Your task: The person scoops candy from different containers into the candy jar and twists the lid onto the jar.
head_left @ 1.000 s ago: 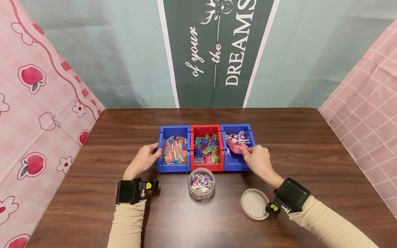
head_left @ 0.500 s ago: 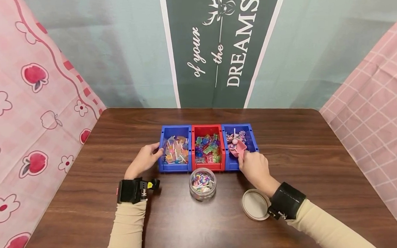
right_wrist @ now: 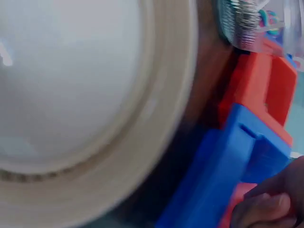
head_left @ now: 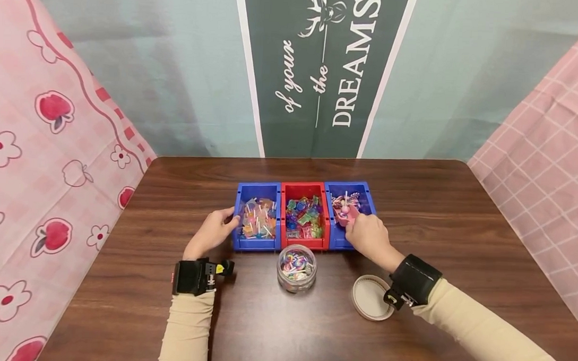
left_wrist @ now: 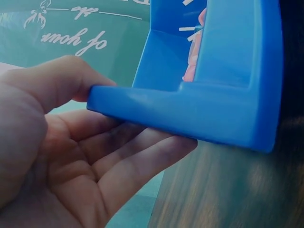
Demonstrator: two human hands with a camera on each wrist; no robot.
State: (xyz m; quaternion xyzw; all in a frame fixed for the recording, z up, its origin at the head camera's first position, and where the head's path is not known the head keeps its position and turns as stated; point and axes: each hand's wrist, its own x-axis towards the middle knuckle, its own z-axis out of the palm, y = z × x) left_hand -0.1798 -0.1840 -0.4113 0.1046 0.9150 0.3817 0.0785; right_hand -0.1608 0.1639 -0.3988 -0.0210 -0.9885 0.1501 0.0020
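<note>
Tilting the pink scoop, gripped by the right hand in the blue bin at one o'clock from the candy jar, could spill its lollipop; the left hand pinches the eleven-o'clock bin.

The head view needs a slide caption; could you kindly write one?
The left hand grips one blue bin while the right hand holds a pink scoop bearing a lollipop.

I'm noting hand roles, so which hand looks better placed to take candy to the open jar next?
Probably the right hand: it holds the pink scoop, bearing a lollipop, at the right blue bin. The left hand grips the left blue bin and would likely have to let go first.
</note>
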